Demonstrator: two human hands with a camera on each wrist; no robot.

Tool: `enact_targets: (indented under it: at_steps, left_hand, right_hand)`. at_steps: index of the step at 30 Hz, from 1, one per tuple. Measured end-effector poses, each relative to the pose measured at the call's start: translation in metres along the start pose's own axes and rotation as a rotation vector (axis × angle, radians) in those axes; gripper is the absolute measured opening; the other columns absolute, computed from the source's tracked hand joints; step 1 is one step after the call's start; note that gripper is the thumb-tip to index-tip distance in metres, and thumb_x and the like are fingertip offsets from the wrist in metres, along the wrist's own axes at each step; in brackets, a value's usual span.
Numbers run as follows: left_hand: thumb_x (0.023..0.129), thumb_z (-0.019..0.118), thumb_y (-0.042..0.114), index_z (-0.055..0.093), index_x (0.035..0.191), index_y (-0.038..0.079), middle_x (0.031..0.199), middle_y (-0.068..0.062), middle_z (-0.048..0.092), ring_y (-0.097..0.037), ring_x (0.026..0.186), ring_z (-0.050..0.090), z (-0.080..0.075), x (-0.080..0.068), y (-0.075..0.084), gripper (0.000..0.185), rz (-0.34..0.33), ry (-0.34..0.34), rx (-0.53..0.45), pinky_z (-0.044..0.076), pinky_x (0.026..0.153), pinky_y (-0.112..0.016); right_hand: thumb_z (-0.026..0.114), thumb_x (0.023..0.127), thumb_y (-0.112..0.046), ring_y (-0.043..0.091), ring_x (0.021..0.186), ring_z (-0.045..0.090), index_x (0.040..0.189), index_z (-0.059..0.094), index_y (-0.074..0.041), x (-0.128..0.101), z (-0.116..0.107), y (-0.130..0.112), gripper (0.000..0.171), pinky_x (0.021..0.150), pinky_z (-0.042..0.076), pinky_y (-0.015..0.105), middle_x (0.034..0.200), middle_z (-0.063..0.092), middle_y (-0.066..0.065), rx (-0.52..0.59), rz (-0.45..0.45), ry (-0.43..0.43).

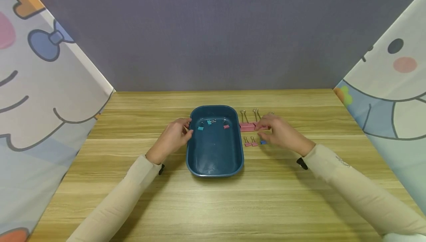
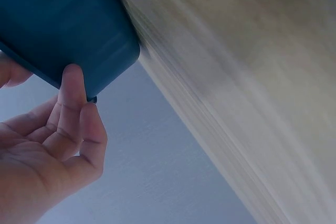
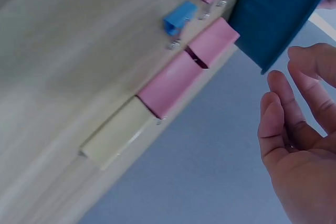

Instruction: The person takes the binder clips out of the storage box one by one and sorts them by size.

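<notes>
A blue tray [image 1: 214,160] sits in the middle of the desk [image 1: 213,205]. The left hand [image 1: 171,138] touches its rim at 10 o'clock, fingers loose. At 2 o'clock the right hand [image 1: 281,133] hovers over big pink clips [image 1: 247,126], fingers relaxed, holding nothing.

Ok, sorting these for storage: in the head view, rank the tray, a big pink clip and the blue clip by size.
1. Tray, by far the largest.
2. Big pink clip.
3. Blue clip, the smallest, with the right hand partly over it.
</notes>
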State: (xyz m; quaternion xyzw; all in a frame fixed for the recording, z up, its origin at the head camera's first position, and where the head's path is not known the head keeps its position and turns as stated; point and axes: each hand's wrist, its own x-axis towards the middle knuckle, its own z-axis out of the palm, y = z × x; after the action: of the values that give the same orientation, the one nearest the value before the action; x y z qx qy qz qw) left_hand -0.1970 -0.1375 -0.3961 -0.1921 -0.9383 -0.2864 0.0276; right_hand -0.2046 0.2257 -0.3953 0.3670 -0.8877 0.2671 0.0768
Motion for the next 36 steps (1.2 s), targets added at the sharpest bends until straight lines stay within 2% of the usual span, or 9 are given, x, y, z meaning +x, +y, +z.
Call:
enact_targets:
  at_steps: [1, 10, 16, 23, 31, 36]
  left_hand:
    - [0.087, 0.064, 0.007, 0.054, 0.124, -0.009, 0.093, -0.009, 0.059, -0.017, 0.075, 0.060, 0.000, 0.000, 0.000, 0.041, -0.002, -0.002, 0.000, 0.051, 0.058, -0.024]
    - [0.087, 0.065, 0.006, 0.054, 0.124, -0.010, 0.093, -0.011, 0.059, -0.017, 0.075, 0.060, -0.001, 0.000, 0.001, 0.042, -0.004, -0.003, 0.002, 0.051, 0.058, -0.024]
    - [0.087, 0.065, 0.006, 0.054, 0.124, -0.010, 0.093, -0.010, 0.059, -0.017, 0.075, 0.060, 0.000, 0.000, 0.000, 0.042, -0.001, -0.002, 0.000, 0.051, 0.058, -0.024]
    - [0.088, 0.064, 0.006, 0.053, 0.125, -0.010, 0.093, -0.010, 0.060, -0.016, 0.074, 0.060, 0.000, 0.000, -0.001, 0.042, 0.011, 0.001, 0.002, 0.051, 0.057, -0.024]
    - [0.087, 0.064, 0.006, 0.054, 0.125, -0.010, 0.094, -0.011, 0.060, -0.016, 0.074, 0.060, 0.000, 0.000, -0.001, 0.042, 0.013, 0.004, 0.001, 0.050, 0.057, -0.023]
    - [0.088, 0.064, 0.008, 0.053, 0.125, -0.009, 0.094, -0.010, 0.060, -0.016, 0.075, 0.060, 0.000, 0.000, -0.002, 0.042, 0.004, -0.003, 0.008, 0.050, 0.057, -0.023]
  right_hand:
    - [0.074, 0.078, -0.001, 0.019, 0.079, 0.055, 0.091, 0.070, -0.007, 0.002, 0.000, -0.001, 0.015, 0.065, 0.050, 0.036, 0.090, 0.062, 0.001, -0.005, -0.006, 0.004]
    - [0.073, 0.080, -0.005, 0.019, 0.077, 0.051, 0.090, 0.070, -0.007, 0.018, 0.003, -0.014, 0.011, 0.066, 0.044, 0.033, 0.087, 0.062, 0.001, -0.043, -0.036, -0.006]
    - [0.073, 0.079, -0.002, 0.018, 0.075, 0.051, 0.090, 0.071, -0.007, 0.031, 0.008, -0.023, 0.013, 0.062, 0.045, 0.031, 0.086, 0.061, -0.001, 0.027, -0.055, -0.009]
    - [0.073, 0.080, -0.006, 0.020, 0.084, 0.054, 0.094, 0.070, -0.008, 0.043, 0.014, -0.031, 0.014, 0.072, 0.047, 0.033, 0.091, 0.063, 0.001, 0.005, -0.082, -0.019]
    - [0.073, 0.082, -0.008, 0.018, 0.090, 0.054, 0.097, 0.069, -0.014, 0.059, 0.019, -0.036, 0.016, 0.080, 0.045, 0.035, 0.097, 0.064, -0.001, 0.026, -0.067, -0.072]
    - [0.070, 0.084, -0.009, 0.019, 0.083, 0.054, 0.100, 0.069, -0.014, 0.067, 0.024, -0.037, 0.017, 0.074, 0.046, 0.033, 0.100, 0.063, -0.001, 0.023, -0.047, -0.113]
